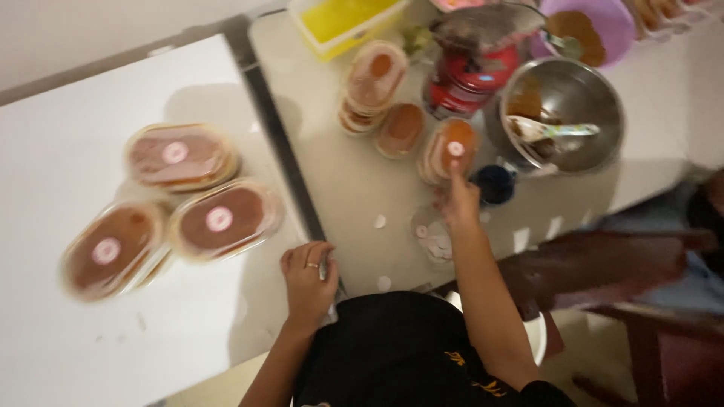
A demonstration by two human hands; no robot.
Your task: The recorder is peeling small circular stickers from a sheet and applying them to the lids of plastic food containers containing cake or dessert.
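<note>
Pressing a round sticker onto a lidded tub [449, 148] at mid-worktop [354, 188], the right hand [458, 200] stretches far, forefinger out, other fingers curled, gripping nothing. The tub looks light, thin and springy, best held by its rim. The left hand [308, 277] rests near, loosely curled around something small and unclear.

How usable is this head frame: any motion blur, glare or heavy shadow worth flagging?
Head view: motion blur softens everything, worst on the three sealed containers at left. The white table is bright and nearly washed out, and the steel bowl carries soft glare. The right hand pressing a sticker on a lidded tub is smeared; the left hand is a little clearer. The lower right is dark.
</note>
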